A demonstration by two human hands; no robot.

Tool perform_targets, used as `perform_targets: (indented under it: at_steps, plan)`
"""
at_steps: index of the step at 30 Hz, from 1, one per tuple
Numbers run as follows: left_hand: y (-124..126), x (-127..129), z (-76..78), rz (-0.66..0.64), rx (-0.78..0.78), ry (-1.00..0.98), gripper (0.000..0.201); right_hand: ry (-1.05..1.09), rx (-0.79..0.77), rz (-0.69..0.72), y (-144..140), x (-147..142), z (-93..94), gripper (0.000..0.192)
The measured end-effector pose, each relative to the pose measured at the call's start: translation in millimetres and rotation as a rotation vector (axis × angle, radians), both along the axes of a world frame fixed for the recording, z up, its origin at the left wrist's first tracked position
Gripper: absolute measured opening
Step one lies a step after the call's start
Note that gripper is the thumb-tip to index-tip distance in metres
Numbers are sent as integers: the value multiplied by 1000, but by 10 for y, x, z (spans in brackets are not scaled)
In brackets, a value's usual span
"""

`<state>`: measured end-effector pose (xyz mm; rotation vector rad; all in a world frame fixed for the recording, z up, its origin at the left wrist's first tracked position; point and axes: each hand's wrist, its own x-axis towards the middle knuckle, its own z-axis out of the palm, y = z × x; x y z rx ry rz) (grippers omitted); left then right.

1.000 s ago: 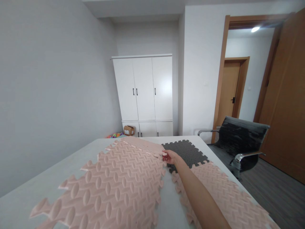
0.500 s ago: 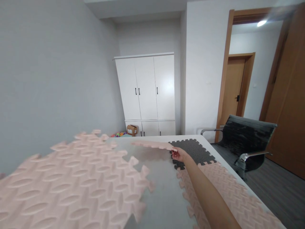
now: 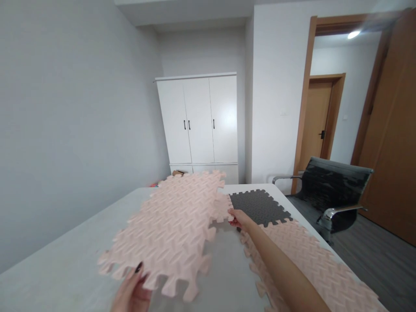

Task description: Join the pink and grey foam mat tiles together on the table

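My left hand [image 3: 132,291] grips the near edge of a pink interlocking foam mat tile [image 3: 172,221], thumb on top. The tile is raised over the white table [image 3: 61,247], its far side tilted up. My right hand [image 3: 239,219] pinches the edge of a second pink foam tile [image 3: 223,207], mostly hidden behind the first. Whether these two tiles touch I cannot tell. A dark grey foam tile [image 3: 260,206] lies at the table's far right, and a pink foam tile [image 3: 312,255] adjoins its near edge, partly covered by my right forearm.
Beyond the table's right side stands a black office chair [image 3: 334,186] with metal armrests. A white cabinet [image 3: 201,121] is at the back, with part of a cardboard box [image 3: 178,173] before it. Wooden doors are on the right.
The left-hand tile has moved forward and to the right, away from the camera, and my left hand has come into view. The right-hand tile, edge-on before, now shows its face, largely covered.
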<state>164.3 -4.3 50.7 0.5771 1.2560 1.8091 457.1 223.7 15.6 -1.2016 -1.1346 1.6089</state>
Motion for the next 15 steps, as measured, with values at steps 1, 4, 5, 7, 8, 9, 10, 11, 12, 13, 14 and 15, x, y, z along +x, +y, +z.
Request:
perform_targets:
  at_steps: [1,4,5,7,8,9,10,11,12,13,14,15]
  plan:
    - [109,154,-39,-29,45,-113,16,12,44,7,-58,0,34,21]
    - [325,668,-180,-134,99,-398,22,51,174,28,-304,45,105,22]
    - [347,821,-235,-142,71,-437,20,64,210,32,-407,74,119,24]
    - [319,1054,-350,-167,-11,-452,18,89,262,37,-635,149,140,28]
    - [278,1129,-404,-175,-53,-444,17,100,279,37,-755,193,152,29]
    - [226,1179,-451,-192,-95,-425,17,109,290,36,-879,240,167,30]
    - [167,1207,-490,-213,-134,-403,17,119,300,34,-1003,288,187,30]
    - [105,1217,-518,-241,-171,-385,17,134,308,34,-1127,335,211,29]
    - [43,1215,-535,-283,-212,-376,18,152,314,33,-1249,379,239,29]
    - [-18,1207,-543,-342,-260,-374,19,172,320,32,-1367,419,269,29]
    - [-77,1198,-546,-407,-297,-375,21,191,326,29,-1479,453,297,28]
    - [-134,1191,-546,-470,-328,-382,25,208,332,26,-1582,480,319,28]
